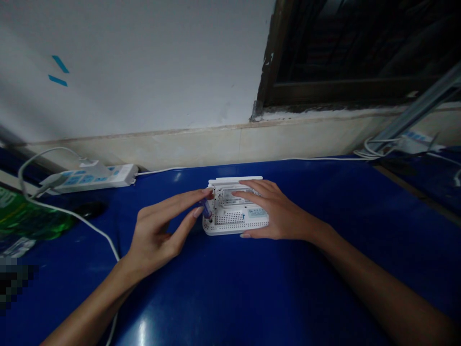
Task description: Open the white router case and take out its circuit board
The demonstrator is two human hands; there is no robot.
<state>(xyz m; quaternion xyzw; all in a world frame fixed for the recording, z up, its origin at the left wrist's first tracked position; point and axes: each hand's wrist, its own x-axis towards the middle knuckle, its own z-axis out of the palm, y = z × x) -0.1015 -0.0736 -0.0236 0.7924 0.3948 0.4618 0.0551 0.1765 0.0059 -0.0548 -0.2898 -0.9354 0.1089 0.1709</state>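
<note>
A white router-like device [229,217] with vent holes and printed labels lies flat on the blue table [223,288]. My left hand [165,228] pinches a small screwdriver [206,208] with a translucent purple handle between thumb and fingers. The tool stands nearly upright over the device's left edge, its tip near a dark hole in the lower left corner. Over the device's right side rests my right hand [272,209], fingers spread, the thumb along the near edge and the fingertips on the labelled surface. Nothing is gripped in that hand beyond the device's edge, which it steadies.
A white power strip [122,175] with plugs lies at the back left, its cable [97,230] looping down the table. A green bottle [39,218] lies at far left. Another power strip [418,142] sits by a metal post [414,110] at back right. A wall [162,72] bounds the table.
</note>
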